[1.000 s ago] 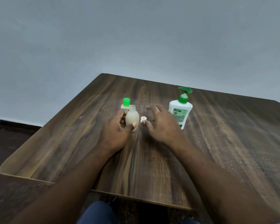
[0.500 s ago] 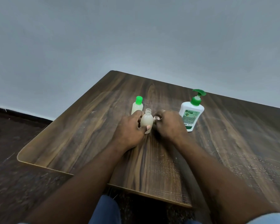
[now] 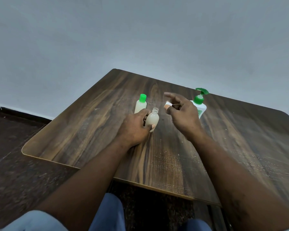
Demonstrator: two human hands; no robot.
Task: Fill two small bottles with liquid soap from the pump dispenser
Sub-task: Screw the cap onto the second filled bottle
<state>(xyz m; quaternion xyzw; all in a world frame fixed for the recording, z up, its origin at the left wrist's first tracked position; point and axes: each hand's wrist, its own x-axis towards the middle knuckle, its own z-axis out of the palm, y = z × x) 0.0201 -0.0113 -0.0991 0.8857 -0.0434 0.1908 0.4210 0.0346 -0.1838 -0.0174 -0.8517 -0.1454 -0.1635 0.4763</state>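
The right hand point(image 3: 183, 114) rose off the table point(image 3: 97, 134) with the small white cap point(image 3: 168, 103) pinched at its fingertips (a second earlier that cap lay on the wood just beside the open bottle point(image 3: 153, 120)).

Dark wood-grain table point(image 3: 83, 130), faintly scuffed sheen; translucent plastic bottle point(image 3: 152, 120); glossy white plastic dispenser point(image 3: 201, 109), green pump; matt grey wall point(image 3: 140, 39).
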